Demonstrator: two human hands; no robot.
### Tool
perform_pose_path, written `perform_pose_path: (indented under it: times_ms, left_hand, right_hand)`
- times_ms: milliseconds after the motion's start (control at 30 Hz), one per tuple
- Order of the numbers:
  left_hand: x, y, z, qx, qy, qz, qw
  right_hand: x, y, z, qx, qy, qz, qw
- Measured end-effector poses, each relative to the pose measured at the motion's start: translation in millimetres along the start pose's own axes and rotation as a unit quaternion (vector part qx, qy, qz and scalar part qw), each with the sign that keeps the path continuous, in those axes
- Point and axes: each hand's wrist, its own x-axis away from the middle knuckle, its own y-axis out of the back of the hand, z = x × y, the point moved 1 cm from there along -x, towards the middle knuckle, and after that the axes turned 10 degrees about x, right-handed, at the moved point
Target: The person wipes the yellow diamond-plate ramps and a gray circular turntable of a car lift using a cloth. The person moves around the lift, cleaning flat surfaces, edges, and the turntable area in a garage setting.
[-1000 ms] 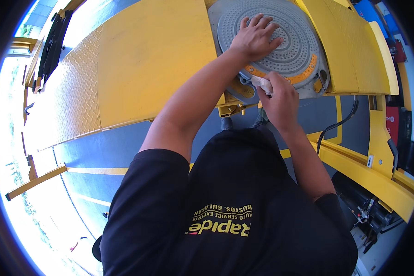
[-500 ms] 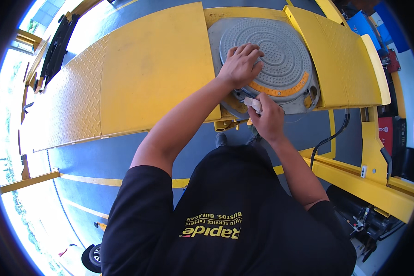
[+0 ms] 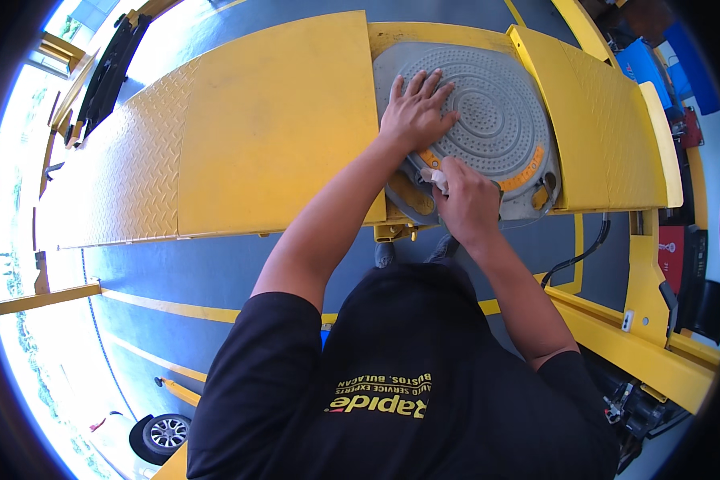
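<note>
A round grey turn plate with rings of raised dots sits in a recess of the yellow ramp. My left hand lies on the left part of its disc, fingers spread. An orange graduated scale runs along the near rim of the disc. My right hand is closed at that near rim, just below the left hand. From its thumb side pokes a small crumpled white piece, like a rag; most of it is hidden in the fingers. The hand covers part of the scale.
The yellow ramp stretches left to a tread-patterned section; another yellow panel adjoins the plate on the right. A black hose hangs by a yellow frame beam. A car wheel shows at lower left.
My left hand's fingers have spread and flattened on the disc. My right hand has moved slightly up and inward over the scale, still with the white piece.
</note>
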Motion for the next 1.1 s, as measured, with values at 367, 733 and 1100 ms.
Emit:
perform_pose_path:
  times_ms: [367,733,1100]
  left_hand:
    - [-6,16,-2,0.036,0.003,0.048,0.998]
    - [-3,15,-3,0.01,0.006,0.05,0.999]
    - [22,51,-12,0.279,-0.009,-0.062,0.958]
  right_hand:
    - [10,-9,13,0.078,0.11,-0.049,0.99]
    - [18,-5,21,0.129,0.074,-0.003,0.989]
    - [11,-11,29,0.061,-0.022,0.097,0.993]
